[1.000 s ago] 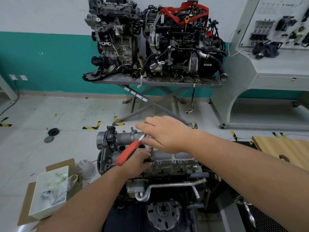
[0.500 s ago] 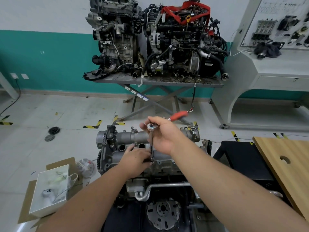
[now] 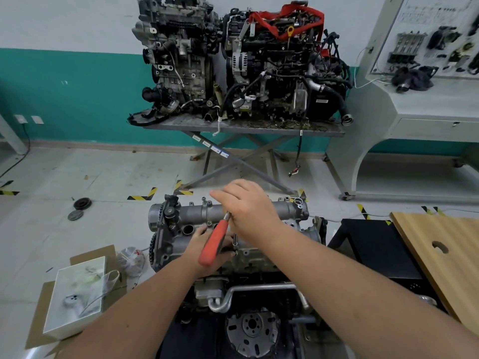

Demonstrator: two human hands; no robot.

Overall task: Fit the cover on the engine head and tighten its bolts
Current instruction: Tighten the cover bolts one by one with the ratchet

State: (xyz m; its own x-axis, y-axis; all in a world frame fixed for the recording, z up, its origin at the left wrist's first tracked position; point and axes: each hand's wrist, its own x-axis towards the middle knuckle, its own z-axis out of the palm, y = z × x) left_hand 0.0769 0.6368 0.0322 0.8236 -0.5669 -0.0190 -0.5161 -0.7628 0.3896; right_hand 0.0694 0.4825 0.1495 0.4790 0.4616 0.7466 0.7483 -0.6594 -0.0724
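Both hands (image 3: pixel 248 211) apparently hold ratchet (image 3: pixel 214 242).

Right hand (image 3: pixel 248 208) turns red-handled ratchet (image 3: pixel 214 242) on cover (image 3: pixel 197 216).

The room is bright all over, with soft, even light from above. Shadows are faint on the floor (image 3: pixel 77 172); it is only really dark low down under the engine (image 3: pixel 233 255). Nothing shines too hard. The middle looks sharp. The edges bend and stretch, and the right hand (image 3: pixel 248 208) looks a little blurry.
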